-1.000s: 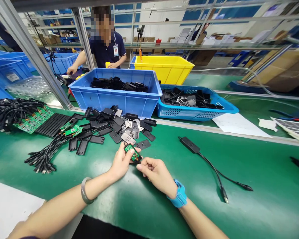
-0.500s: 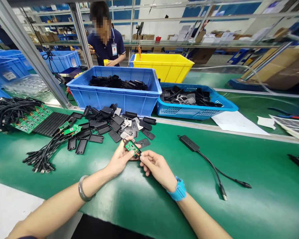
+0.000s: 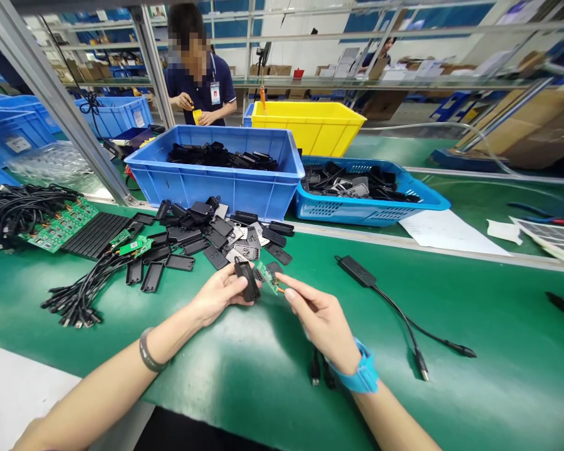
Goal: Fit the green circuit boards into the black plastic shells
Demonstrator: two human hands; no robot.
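Observation:
My left hand (image 3: 219, 294) grips a black plastic case half (image 3: 247, 279), tilted over the table. Just to its right, my right hand (image 3: 317, 316) pinches the wire end of a green circuit board (image 3: 267, 276), which is apart from the case. Black cable plugs (image 3: 315, 371) hang below my right hand. Beyond both hands lies a heap of black case pieces (image 3: 216, 233). On the right rests a closed black case with two cable tails (image 3: 357, 270).
Behind the heap stand a blue bin (image 3: 216, 181) and a blue basket (image 3: 352, 211), both holding black parts. Cabled circuit boards (image 3: 134, 246) lie at left near a metal post (image 3: 75, 106). A co-worker (image 3: 200, 81) stands across the bench, holding something yellow.
The circuit board has come out of the case in my left hand. My right hand has moved right and towards me with the board, and its cable plugs now show.

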